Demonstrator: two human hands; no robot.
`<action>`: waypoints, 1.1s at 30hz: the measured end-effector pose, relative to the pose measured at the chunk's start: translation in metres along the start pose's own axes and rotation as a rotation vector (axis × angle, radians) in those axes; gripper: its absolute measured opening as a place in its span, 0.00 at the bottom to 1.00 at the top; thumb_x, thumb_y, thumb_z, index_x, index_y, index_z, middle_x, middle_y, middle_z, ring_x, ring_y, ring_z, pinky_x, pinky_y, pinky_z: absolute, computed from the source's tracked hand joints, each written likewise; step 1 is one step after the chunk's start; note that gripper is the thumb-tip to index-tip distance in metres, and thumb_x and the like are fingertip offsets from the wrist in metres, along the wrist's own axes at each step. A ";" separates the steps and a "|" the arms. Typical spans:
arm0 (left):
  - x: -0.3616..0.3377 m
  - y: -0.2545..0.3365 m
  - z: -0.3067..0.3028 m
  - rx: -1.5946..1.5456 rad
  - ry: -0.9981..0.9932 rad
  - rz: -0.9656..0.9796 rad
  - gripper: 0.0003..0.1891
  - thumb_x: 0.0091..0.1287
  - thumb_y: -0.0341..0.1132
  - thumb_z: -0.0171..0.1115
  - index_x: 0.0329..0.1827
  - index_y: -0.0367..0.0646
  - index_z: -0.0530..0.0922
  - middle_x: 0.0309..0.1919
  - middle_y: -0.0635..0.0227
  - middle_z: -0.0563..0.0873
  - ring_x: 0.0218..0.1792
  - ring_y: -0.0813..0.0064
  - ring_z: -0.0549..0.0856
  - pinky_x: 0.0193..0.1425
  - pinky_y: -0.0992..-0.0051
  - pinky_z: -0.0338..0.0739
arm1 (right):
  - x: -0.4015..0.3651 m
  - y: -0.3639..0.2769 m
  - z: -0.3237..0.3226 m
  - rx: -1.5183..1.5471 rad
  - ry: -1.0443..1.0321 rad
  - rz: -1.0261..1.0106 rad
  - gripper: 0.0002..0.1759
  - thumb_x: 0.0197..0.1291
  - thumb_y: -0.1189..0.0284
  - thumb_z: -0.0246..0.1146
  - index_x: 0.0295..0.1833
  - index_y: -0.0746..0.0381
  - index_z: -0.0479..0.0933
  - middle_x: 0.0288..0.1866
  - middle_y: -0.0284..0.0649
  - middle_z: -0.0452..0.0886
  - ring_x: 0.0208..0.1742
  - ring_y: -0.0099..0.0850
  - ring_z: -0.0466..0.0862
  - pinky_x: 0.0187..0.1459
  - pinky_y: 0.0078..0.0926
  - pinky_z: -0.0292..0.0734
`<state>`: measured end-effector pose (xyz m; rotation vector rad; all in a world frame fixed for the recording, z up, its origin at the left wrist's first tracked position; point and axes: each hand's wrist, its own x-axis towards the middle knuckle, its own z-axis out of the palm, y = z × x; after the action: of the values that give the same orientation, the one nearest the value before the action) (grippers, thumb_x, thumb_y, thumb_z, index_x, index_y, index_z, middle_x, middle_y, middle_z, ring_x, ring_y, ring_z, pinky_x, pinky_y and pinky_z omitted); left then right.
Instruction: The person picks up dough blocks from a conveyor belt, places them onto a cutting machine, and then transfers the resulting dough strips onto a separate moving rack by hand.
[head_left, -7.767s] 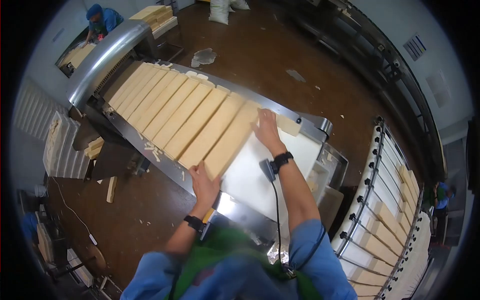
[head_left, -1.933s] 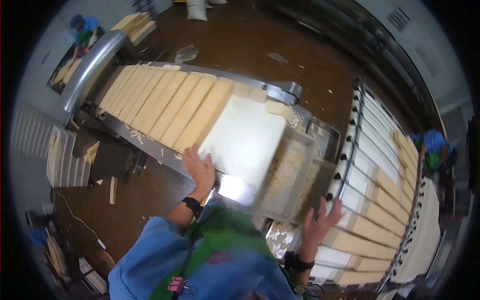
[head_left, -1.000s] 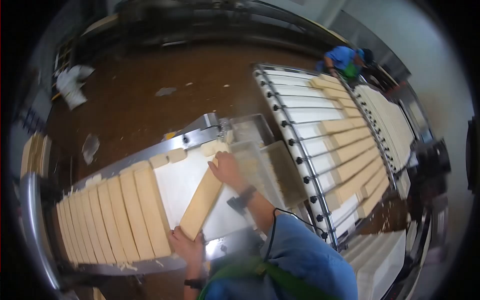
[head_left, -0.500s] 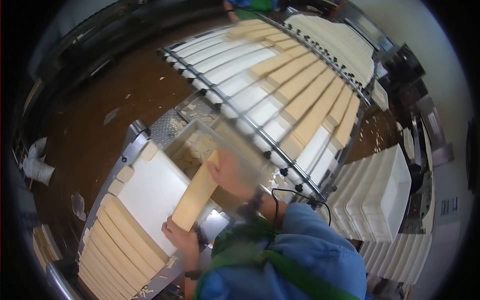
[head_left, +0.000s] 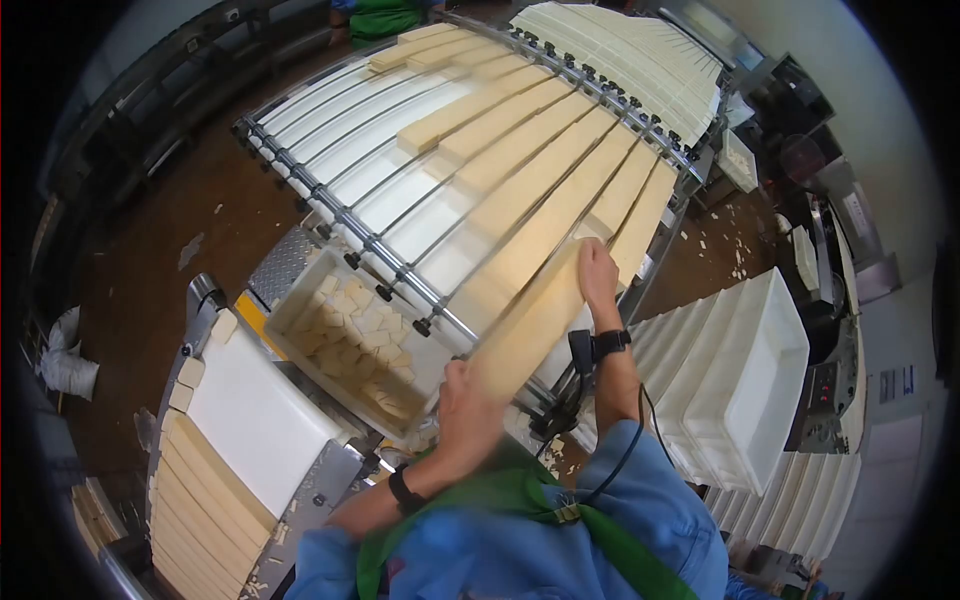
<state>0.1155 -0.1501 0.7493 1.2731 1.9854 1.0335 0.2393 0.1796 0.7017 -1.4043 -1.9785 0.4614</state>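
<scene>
A long pale stack of thin slices spans between my two hands, above the near rail of the wide belt. My left hand is closed round its lower left end, slightly blurred. At its upper right end, my right hand grips the other tip. Beyond it, long pale stacks lie in lanes between metal rods. Left of my left hand, a bin holds many loose pieces.
A white side belt at the left carries a row of long stacks. Nested white trays stand at the right. A person in a green apron is at the far edge. Scraps lie on the brown floor.
Both hands and the held stack have moved right, from over the side belt and bin to the wide belt's near rail. The view has shifted, and the bin's contents show more fully.
</scene>
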 end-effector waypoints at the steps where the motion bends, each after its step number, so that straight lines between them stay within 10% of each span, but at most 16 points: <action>1: 0.008 0.005 0.004 0.004 0.001 -0.004 0.39 0.67 0.35 0.74 0.81 0.43 0.67 0.62 0.46 0.71 0.61 0.41 0.79 0.65 0.51 0.75 | 0.014 0.013 0.003 0.005 -0.003 0.001 0.22 0.80 0.61 0.49 0.53 0.64 0.85 0.48 0.59 0.89 0.53 0.56 0.88 0.56 0.51 0.79; 7: 0.038 0.009 0.008 0.094 0.038 -0.074 0.35 0.72 0.34 0.69 0.82 0.43 0.67 0.61 0.50 0.74 0.57 0.45 0.83 0.64 0.51 0.77 | 0.116 0.083 0.027 -0.496 -0.686 -0.266 0.17 0.68 0.69 0.57 0.46 0.68 0.87 0.47 0.61 0.89 0.54 0.56 0.90 0.57 0.51 0.83; 22: 0.096 0.017 0.107 0.116 0.217 0.106 0.39 0.68 0.23 0.65 0.83 0.46 0.64 0.70 0.43 0.65 0.59 0.36 0.82 0.65 0.51 0.80 | 0.103 0.063 -0.021 -0.679 -0.010 -0.279 0.12 0.62 0.68 0.75 0.47 0.60 0.85 0.46 0.46 0.84 0.45 0.47 0.90 0.42 0.48 0.87; 26: 0.102 0.018 0.117 -0.020 0.164 -0.037 0.37 0.64 0.20 0.59 0.81 0.39 0.68 0.73 0.35 0.70 0.75 0.32 0.70 0.74 0.48 0.74 | 0.029 0.036 -0.037 -0.381 -0.114 -0.354 0.19 0.64 0.63 0.75 0.55 0.62 0.84 0.52 0.53 0.83 0.60 0.51 0.84 0.56 0.49 0.83; 30: 0.091 0.001 0.110 -0.039 0.154 0.060 0.38 0.63 0.18 0.60 0.81 0.41 0.68 0.73 0.34 0.70 0.72 0.33 0.73 0.72 0.47 0.75 | -0.062 0.023 -0.028 -0.062 -0.487 -0.623 0.44 0.68 0.59 0.73 0.84 0.59 0.64 0.84 0.65 0.60 0.84 0.65 0.61 0.82 0.59 0.59; 33: 0.093 -0.011 0.119 0.012 0.190 0.119 0.39 0.62 0.17 0.61 0.81 0.44 0.69 0.73 0.34 0.69 0.63 0.34 0.81 0.66 0.47 0.80 | -0.094 0.021 -0.017 -0.245 -0.614 -0.578 0.48 0.68 0.57 0.71 0.88 0.61 0.60 0.89 0.65 0.52 0.89 0.64 0.51 0.84 0.67 0.47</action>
<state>0.1663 -0.0309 0.6706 1.3569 2.0781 1.2422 0.2844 0.0988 0.6719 -0.7909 -2.8879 0.4158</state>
